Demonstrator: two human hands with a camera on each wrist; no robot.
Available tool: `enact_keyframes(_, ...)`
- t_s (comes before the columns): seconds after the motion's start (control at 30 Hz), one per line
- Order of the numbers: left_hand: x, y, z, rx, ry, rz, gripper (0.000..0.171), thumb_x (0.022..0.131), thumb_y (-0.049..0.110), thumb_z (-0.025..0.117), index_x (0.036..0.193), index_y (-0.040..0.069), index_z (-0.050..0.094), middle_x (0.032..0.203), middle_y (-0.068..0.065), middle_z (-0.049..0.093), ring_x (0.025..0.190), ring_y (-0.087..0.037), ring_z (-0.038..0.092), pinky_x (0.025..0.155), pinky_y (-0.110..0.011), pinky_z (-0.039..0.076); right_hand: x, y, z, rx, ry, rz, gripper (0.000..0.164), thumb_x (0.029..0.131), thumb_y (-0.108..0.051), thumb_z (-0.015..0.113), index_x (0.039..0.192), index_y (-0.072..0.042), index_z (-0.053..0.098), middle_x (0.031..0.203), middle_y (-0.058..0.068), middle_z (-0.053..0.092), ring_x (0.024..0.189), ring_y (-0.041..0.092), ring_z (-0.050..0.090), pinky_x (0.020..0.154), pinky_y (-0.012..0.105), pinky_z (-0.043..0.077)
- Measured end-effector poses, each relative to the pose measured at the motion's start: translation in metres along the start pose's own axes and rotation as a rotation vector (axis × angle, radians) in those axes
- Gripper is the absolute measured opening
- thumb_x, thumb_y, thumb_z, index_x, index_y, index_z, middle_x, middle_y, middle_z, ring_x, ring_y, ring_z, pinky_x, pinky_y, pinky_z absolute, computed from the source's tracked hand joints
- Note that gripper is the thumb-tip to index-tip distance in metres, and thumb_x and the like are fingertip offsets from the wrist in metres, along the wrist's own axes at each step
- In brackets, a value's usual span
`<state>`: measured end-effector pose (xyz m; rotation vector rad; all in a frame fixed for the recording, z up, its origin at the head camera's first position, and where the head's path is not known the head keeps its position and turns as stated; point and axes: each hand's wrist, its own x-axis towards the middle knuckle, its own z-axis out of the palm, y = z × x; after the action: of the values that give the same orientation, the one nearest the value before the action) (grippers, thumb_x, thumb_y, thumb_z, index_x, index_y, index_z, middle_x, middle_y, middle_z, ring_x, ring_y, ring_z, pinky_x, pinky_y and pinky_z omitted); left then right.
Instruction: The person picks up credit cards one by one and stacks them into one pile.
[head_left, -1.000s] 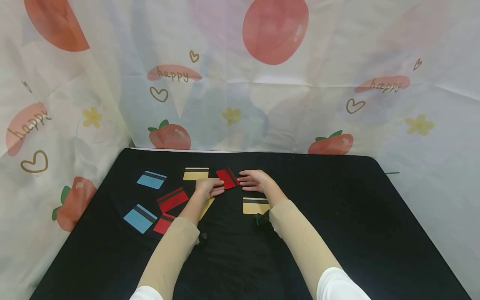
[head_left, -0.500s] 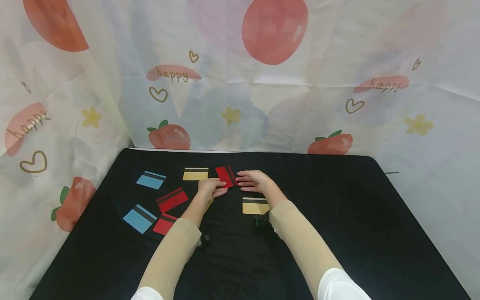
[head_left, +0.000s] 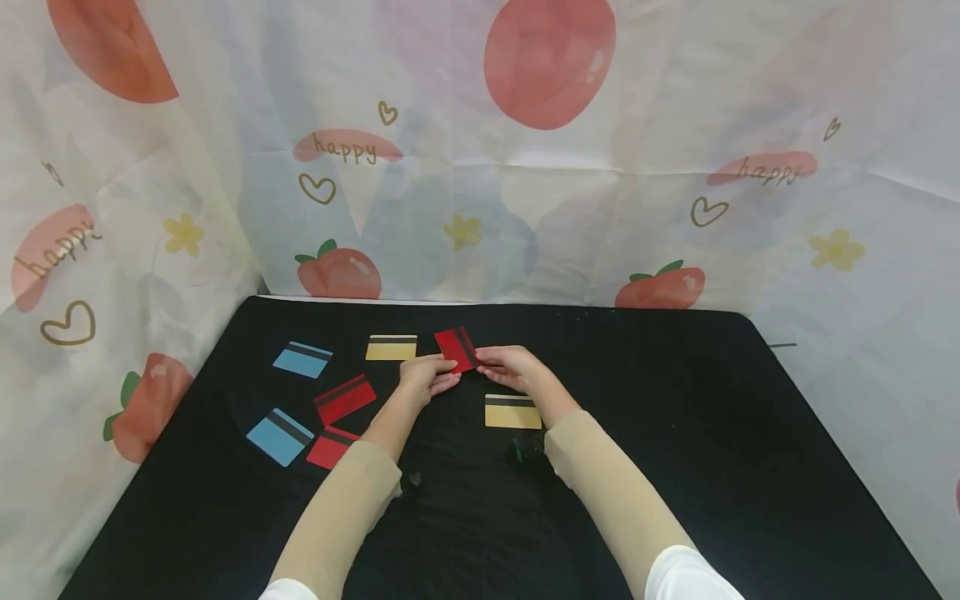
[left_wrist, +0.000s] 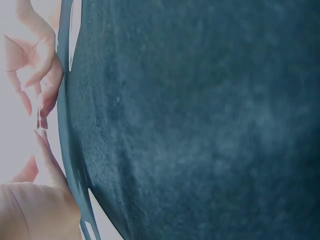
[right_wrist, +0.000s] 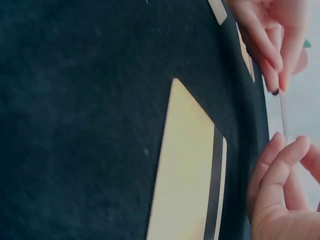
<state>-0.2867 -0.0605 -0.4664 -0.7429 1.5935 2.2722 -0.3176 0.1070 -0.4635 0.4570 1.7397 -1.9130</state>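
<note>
A red card with a dark stripe (head_left: 453,346) is held up off the black table between the two hands. My left hand (head_left: 426,375) pinches its lower left part, thumb on top and fingers underneath. At its right edge my right hand (head_left: 513,367) has thumb and fingers closed around the border. The right wrist view shows the card edge-on as a thin line between the left hand (right_wrist: 272,45) and the right hand (right_wrist: 280,185). Just below my right hand lies a yellow striped card (head_left: 513,417); another yellow card (head_left: 391,352) lies beyond my left hand.
On the left of the black tabletop (head_left: 675,433) lie two blue cards, one farther back (head_left: 302,360) and one nearer (head_left: 280,437). Two more red cards, one (head_left: 345,400) and a second (head_left: 330,448) partly behind the left forearm, lie beside them. A patterned curtain (head_left: 555,208) hangs behind.
The red card has tilted and lifted slightly in my left hand, which shifted a little right. My right hand's straight fingers have closed onto the card's right edge.
</note>
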Motion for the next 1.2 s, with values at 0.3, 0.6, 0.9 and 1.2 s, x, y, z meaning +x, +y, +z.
enact_keyframes(0.3, -0.005, -0.003, 0.007, -0.064, -0.001, 0.024, 0.044, 0.078, -0.004, 0.068, 0.12, -0.002, 0.056, 0.103, -0.02, 0.064, 0.057, -0.016, 0.066, 0.06, -0.03, 0.057, -0.011, 0.003, 0.001, 0.022, 0.059, -0.048, 0.035, 0.085, -0.007, 0.064, 0.12, -0.007, 0.061, 0.093, 0.004, 0.067, 0.072, 0.01, 0.065, 0.063, 0.018, 0.054)
enact_keyframes(0.6, -0.013, -0.009, 0.009, -0.05, -0.017, 0.036, 0.044, 0.078, -0.001, 0.069, 0.12, -0.002, 0.055, 0.098, -0.017, 0.066, 0.061, -0.017, 0.067, 0.062, -0.03, 0.057, -0.02, 0.007, -0.005, 0.0, 0.043, -0.098, 0.035, 0.085, -0.006, 0.063, 0.12, -0.004, 0.06, 0.099, 0.009, 0.066, 0.074, 0.011, 0.066, 0.07, 0.024, 0.056)
enact_keyframes(0.9, -0.02, -0.01, 0.01, -0.011, -0.058, 0.022, 0.044, 0.08, 0.002, 0.068, 0.121, 0.0, 0.054, 0.104, -0.018, 0.064, 0.066, -0.019, 0.068, 0.067, -0.032, 0.057, -0.025, 0.009, -0.013, -0.035, 0.027, -0.128, 0.033, 0.085, -0.005, 0.063, 0.118, -0.002, 0.061, 0.093, 0.009, 0.068, 0.074, 0.013, 0.067, 0.071, 0.027, 0.056)
enact_keyframes(1.2, -0.023, -0.006, -0.001, 0.092, -0.175, 0.0, 0.045, 0.081, 0.011, 0.069, 0.121, 0.0, 0.054, 0.1, -0.016, 0.067, 0.075, -0.022, 0.068, 0.071, -0.035, 0.056, -0.035, 0.007, -0.026, -0.096, -0.059, -0.115, 0.037, 0.085, -0.005, 0.063, 0.121, 0.003, 0.057, 0.083, 0.006, 0.068, 0.067, 0.012, 0.066, 0.067, 0.023, 0.056)
